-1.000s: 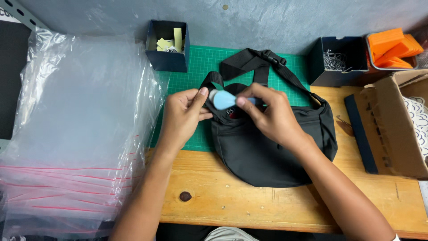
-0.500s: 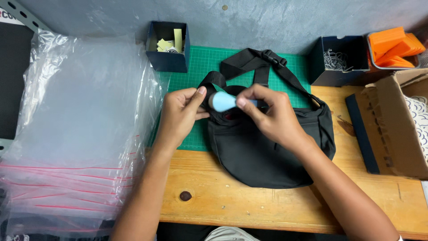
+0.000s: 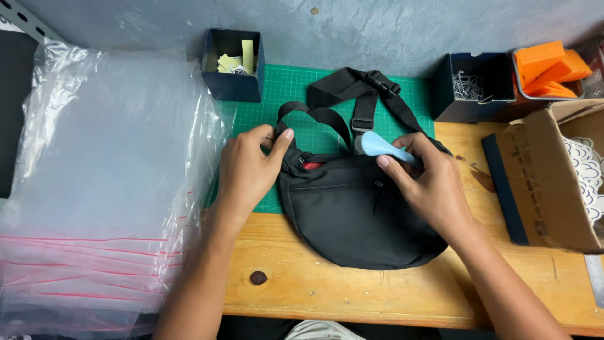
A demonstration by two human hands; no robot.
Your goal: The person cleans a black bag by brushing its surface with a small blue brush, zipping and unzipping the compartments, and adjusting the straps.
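Note:
A black waist bag (image 3: 352,214) lies on the wooden table, partly over a green cutting mat (image 3: 296,94). Its strap with a buckle (image 3: 358,94) loops toward the back wall. My left hand (image 3: 248,170) pinches the bag's left top corner, where the zip shows a bit of red lining. My right hand (image 3: 434,189) rests on the bag's upper right edge and holds a small light-blue brush (image 3: 380,145), its head against the top seam.
A thick stack of clear plastic bags (image 3: 107,182) with red seal lines fills the left. A dark blue box (image 3: 234,60) with paper tags stands at the back. At right are a dark box of metal pins (image 3: 473,88), orange pieces (image 3: 547,66) and a cardboard box (image 3: 563,182).
My right hand has carried the blue brush from the bag's left corner to its upper right edge. The bag has shifted slightly left, and its strap loop now lies uncovered.

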